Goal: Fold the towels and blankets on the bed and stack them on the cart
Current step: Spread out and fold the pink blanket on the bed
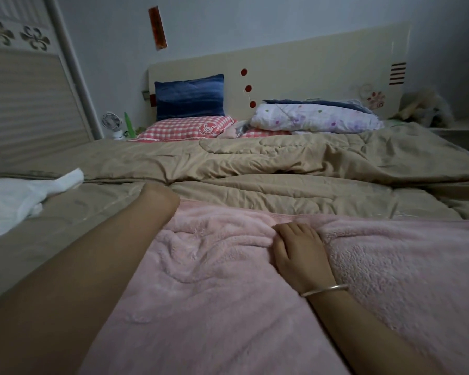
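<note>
The bed (38, 239) is filling the head view, w/ a tan quilt (282, 163) lying rumpled across it below the headboard (295, 66). The pink blanket (228, 307) is lying spread at the end farthest from the headboard, its far hem overlapping the quilt. A floral quilt (314, 117) is sitting folded right under the headboard; a white cloth (11, 204) is lying well down from the headboard, on the L side. No cart is showing.

The L arm (92, 253) is reaching toward the headboard to the blanket's far L corner; the L hand is bending out of sight there, so can't tell if that grip is clenched or released. The R hand (298, 250) is resting flat on the blanket, grip released, fingers (284, 230) relaxed against a ridge of fleece.

Judging by this, the step is prob. smoothing and squaring before the first fold. To do it well: keep the R palm pinning the middle, draw the corner taut away from the headboard, push wrinkles out to the edges, then match corner to corner before creasing.
</note>
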The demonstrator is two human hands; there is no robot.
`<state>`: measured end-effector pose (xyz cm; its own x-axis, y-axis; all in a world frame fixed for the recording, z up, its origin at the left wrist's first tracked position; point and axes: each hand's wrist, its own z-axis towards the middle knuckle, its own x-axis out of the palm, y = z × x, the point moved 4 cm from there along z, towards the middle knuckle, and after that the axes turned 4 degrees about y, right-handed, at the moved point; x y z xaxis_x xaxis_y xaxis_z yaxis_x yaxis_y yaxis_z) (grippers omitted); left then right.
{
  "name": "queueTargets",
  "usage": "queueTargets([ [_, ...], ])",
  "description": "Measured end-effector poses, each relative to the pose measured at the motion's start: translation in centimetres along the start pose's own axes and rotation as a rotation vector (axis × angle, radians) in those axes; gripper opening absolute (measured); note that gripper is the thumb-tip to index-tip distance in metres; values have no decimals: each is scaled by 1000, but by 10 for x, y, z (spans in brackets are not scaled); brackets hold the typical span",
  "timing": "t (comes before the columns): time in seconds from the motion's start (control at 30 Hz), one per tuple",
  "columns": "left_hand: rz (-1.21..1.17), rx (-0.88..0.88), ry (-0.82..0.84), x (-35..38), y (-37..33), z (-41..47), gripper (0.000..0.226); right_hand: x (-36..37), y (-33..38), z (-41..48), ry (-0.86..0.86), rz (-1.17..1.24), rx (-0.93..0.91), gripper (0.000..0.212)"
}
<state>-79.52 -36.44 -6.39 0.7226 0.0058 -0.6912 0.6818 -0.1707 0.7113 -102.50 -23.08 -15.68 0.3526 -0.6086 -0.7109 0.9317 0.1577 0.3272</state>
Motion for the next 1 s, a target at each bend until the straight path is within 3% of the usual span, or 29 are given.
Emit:
queueTargets([
  [0.1,-34,-54,-87,-9,11,-5,41,-6,4,-1,-33,10,-33,26],
  [0.2,-274,-197,-313,-15,32,1,27,-12,8,-1,-79,-19,-82,19],
  [0.33,-1096,-485,-426,5,59,12,15,-24,15,-1,-165,-96,-132,11],
  [0.43,-1781,-510,-322,38,58,40,14,-29,21,0,-167,-130,-162,10],
  [0.5,-1905,-528,-340,51,56,56,23,-29,23,0,-142,-123,-168,11],
  [0.6,-1824,-492,-440,36,38,36,25,-24,26,2,-82,-126,-176,11],
  [0.67,-1728,-331,-376,31,17,34,48,-14,24,1,0,-146,-155,22],
  [0.77,-1120,-164,-125,52,-18,42,85,0,18,0,199,-184,-103,49],
  [0.8,-913,-134,-97,59,-27,42,86,3,17,0,263,-188,-93,62],
  [0.87,-722,-124,-120,67,-38,34,83,7,15,-1,413,-170,-65,84],
  [0.93,-602,-199,-248,62,-40,28,74,7,13,-1,484,-158,-39,96],
  [1.0,-435,-284,-467,47,-36,18,49,6,13,0,516,-126,-21,99],
])
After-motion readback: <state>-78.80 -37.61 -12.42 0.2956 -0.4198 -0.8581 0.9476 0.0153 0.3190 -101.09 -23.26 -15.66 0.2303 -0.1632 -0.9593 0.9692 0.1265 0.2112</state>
